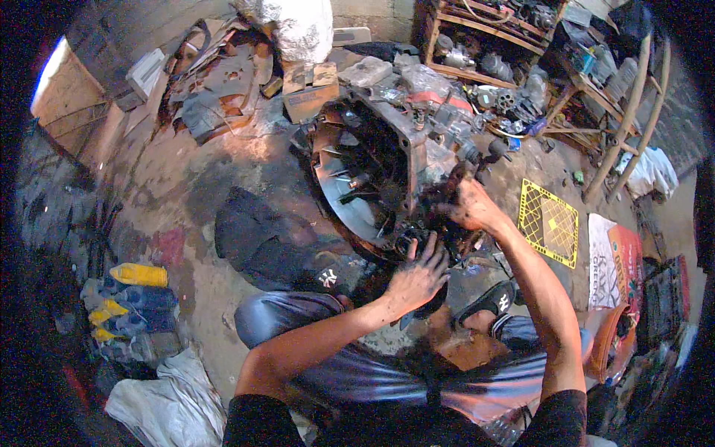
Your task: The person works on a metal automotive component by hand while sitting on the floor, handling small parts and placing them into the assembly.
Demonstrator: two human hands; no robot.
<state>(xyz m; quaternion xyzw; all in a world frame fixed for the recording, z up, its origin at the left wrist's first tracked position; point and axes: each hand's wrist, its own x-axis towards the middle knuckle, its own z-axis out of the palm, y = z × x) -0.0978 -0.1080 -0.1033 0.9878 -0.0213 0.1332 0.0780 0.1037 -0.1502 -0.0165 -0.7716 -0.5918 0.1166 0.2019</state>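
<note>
A large greasy gearbox bell housing [414, 141] stands on the floor in front of me, its open round side facing left. My left hand [418, 281] lies at its lower near edge, fingers stretched out and blackened with grease, against a dark round part [411, 240]. On the housing's right side, my right hand [474, 207] has its fingers curled closed. Something dark is at those fingers, but its kind cannot be made out. Shadow and grease hide much of the area between the two hands.
Right of my forearm lies a yellow plastic grid [550, 223]. Metal parts crowd the floor beyond, below a wooden shelf [484, 37]. A cardboard box [310, 93] stands behind the housing. Bottles [139, 275] lie at left; dark cloth [261, 238] is near my knee.
</note>
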